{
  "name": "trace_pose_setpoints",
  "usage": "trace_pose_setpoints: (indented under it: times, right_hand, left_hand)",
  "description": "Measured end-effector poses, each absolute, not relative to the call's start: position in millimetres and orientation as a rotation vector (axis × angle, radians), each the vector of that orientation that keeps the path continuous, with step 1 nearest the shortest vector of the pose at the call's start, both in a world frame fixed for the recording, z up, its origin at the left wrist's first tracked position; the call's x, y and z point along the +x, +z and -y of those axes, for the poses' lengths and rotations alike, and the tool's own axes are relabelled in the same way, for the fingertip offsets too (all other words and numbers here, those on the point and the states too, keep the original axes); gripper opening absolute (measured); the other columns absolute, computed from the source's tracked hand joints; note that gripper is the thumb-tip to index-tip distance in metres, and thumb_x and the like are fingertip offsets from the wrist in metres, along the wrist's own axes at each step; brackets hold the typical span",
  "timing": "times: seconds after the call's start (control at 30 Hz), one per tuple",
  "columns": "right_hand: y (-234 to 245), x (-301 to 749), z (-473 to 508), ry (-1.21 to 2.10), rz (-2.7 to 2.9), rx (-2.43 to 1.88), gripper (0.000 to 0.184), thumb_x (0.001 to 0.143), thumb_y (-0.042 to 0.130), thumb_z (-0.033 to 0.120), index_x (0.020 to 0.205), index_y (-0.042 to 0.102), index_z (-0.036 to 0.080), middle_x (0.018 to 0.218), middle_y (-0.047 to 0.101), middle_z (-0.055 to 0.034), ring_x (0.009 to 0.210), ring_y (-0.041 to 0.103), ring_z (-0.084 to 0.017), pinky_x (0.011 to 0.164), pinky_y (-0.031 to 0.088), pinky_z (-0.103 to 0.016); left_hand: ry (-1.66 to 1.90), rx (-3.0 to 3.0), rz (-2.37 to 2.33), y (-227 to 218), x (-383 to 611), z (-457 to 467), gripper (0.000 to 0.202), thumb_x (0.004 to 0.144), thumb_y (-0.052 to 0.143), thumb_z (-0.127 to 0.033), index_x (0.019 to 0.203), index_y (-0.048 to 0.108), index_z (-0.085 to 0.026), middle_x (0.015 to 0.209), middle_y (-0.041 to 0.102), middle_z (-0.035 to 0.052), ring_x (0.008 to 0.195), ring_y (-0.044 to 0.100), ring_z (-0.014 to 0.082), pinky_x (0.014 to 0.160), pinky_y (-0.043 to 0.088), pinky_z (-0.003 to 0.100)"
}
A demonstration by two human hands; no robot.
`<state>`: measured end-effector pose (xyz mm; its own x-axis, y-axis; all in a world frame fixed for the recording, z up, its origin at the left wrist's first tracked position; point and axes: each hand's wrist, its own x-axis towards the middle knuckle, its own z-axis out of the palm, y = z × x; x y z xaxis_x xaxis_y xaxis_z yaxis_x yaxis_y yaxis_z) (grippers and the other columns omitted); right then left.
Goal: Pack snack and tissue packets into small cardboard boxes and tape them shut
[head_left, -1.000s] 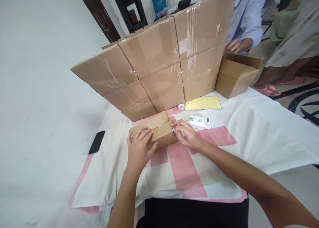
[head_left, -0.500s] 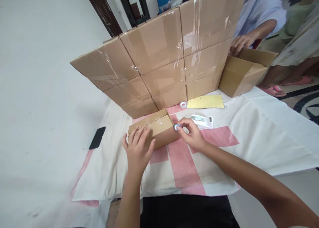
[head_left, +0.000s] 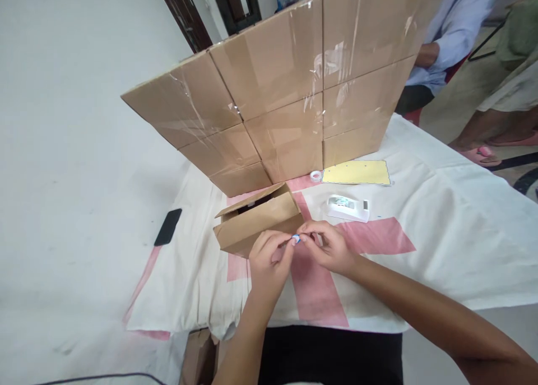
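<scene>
A small blue-and-white round object (head_left: 296, 239) is pinched between the fingertips of both my hands. My left hand (head_left: 269, 256) comes at it from the left, thumb and index finger closed together. From the right, my right hand (head_left: 330, 247) grips it with thumb and forefinger. What exactly the object is cannot be made out. Just behind my hands lies a brown cardboard box (head_left: 260, 219); its far flap is lifted and a dark gap shows inside. A white device with a small display (head_left: 348, 208) lies to the right of the box.
A tall wall of taped cardboard boxes (head_left: 286, 127) stands along the back. Before it lie a white tape roll (head_left: 315, 176) and a yellow sheet (head_left: 357, 172). A black phone (head_left: 168, 227) rests at the left on the cloth (head_left: 441, 233). Another person's sleeve (head_left: 458, 32) shows at upper right.
My left hand has left the box top and moved right to the small object. The box flaps have risen apart. The other person's open box has gone from the table's right end.
</scene>
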<state>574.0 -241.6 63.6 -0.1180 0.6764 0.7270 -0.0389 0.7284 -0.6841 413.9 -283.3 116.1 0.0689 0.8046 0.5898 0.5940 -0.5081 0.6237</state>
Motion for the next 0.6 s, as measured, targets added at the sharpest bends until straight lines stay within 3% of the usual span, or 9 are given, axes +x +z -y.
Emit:
trace_pose_setpoints:
  times: [0.2,0.33,0.5,0.6]
  right_hand:
    - [76.3,578.0,242.3,0.952,1.503,-0.481,0.008,0.103,0.056,0.019,0.107,0.057,0.025,0.088,0.069,-0.0022,0.072,0.068,-0.014,0.06,0.054,-0.025]
    - [76.8,579.8,240.2,0.999,1.484,-0.489,0.006,0.1,0.061,0.022,0.103,0.057,0.025,0.085,0.069,-0.0016,0.069,0.067,-0.013,0.057,0.052,-0.024]
    - [73.6,581.5,237.3,0.944,1.523,-0.479,0.013,0.096,0.064,0.023,0.106,0.056,0.024,0.085,0.072,-0.0021,0.068,0.067,-0.013,0.055,0.05,-0.023]
    - [71.6,582.0,234.9,0.945,1.525,-0.492,0.013,0.095,0.064,0.021,0.104,0.056,0.023,0.084,0.074,-0.0027,0.071,0.072,-0.014,0.056,0.052,-0.022]
  left_hand:
    - [1.383,2.01,-1.428,107.3,411.3,280.8,0.006,0.092,0.07,-0.02,0.095,0.072,-0.024,0.086,0.071,-0.0003,0.079,0.066,0.0129,0.069,0.053,0.024]
    - [1.397,1.968,-1.479,103.2,413.1,282.1,0.018,0.091,0.072,-0.02,0.108,0.069,-0.024,0.086,0.071,-0.001,0.075,0.065,0.0122,0.07,0.052,0.024]
    - [1.39,2.034,-1.468,104.4,415.2,282.9,0.005,0.09,0.071,-0.018,0.092,0.069,-0.023,0.083,0.069,-0.0011,0.075,0.064,0.0122,0.068,0.05,0.024]
    - [1.381,2.082,-1.456,105.5,414.1,282.1,0.009,0.091,0.07,-0.016,0.095,0.071,-0.024,0.085,0.07,-0.0005,0.08,0.065,0.0128,0.07,0.051,0.024]
